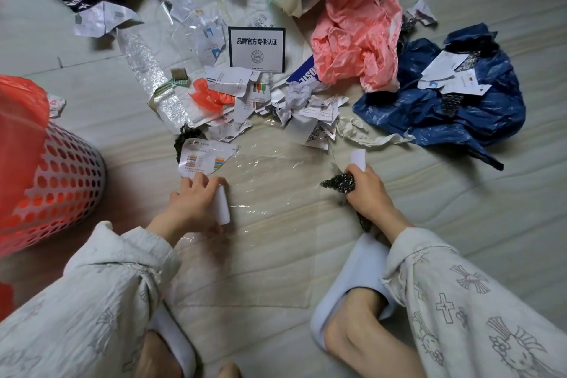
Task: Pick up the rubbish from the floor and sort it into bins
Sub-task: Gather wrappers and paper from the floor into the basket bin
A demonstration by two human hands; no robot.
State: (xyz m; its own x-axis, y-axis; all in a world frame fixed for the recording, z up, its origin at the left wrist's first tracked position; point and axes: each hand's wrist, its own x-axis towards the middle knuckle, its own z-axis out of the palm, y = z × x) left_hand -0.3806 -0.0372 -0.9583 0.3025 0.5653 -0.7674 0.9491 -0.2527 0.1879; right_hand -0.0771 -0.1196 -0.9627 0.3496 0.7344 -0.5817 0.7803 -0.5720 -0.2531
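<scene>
The job looks like it has only just begun, because most of the rubbish (pixel 294 101) is spread over the floor (pixel 460 193) on the far side, with a pink bag (pixel 356 37) and a blue bag (pixel 438 110) far right. The left hand (pixel 196 202) holds a white paper (pixel 222 205), and the right hand (pixel 365 190) holds a white scrap (pixel 358 159) and a black scrap (pixel 339 183). The red bin (pixel 58 181) is near left, so I think these bits go there next.

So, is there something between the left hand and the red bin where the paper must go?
Nothing visible. The left hand, holding a white paper piece, is right of the red bin; only bare floor lies between them.
</scene>
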